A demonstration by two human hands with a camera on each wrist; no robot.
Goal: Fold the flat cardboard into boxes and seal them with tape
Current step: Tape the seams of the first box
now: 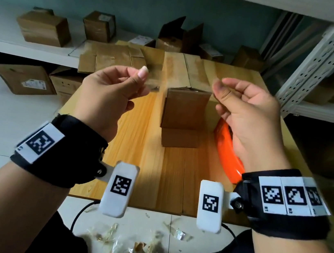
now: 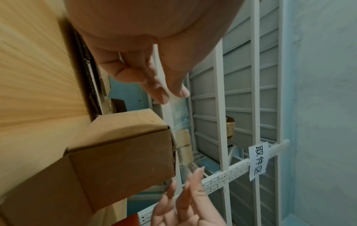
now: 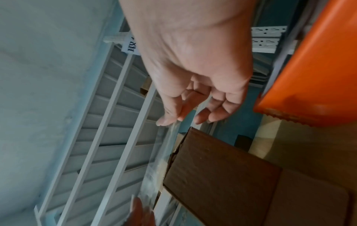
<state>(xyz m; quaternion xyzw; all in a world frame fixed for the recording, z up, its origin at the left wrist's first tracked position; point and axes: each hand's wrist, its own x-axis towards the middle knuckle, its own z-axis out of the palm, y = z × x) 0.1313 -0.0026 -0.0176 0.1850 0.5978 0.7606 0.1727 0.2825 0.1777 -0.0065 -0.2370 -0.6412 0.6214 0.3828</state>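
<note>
Both hands are raised mid-frame, the left hand (image 1: 111, 88) and right hand (image 1: 247, 114) each pinching thumb against forefinger, palms turned inward, banded wrists below.

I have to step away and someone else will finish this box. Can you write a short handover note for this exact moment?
Left hand: pinches one end of a clear tape strip.
Right hand: pinches the other end; strip stretched above the box.
Box: folded, standing on the wooden table; top flaps closed, tape not yet on.
Orange tape dispenser: on the table, beside the box.
Flat cardboard: at the table's far end.
Left: lower strip onto the seam, press down, fold more boxes.
</note>
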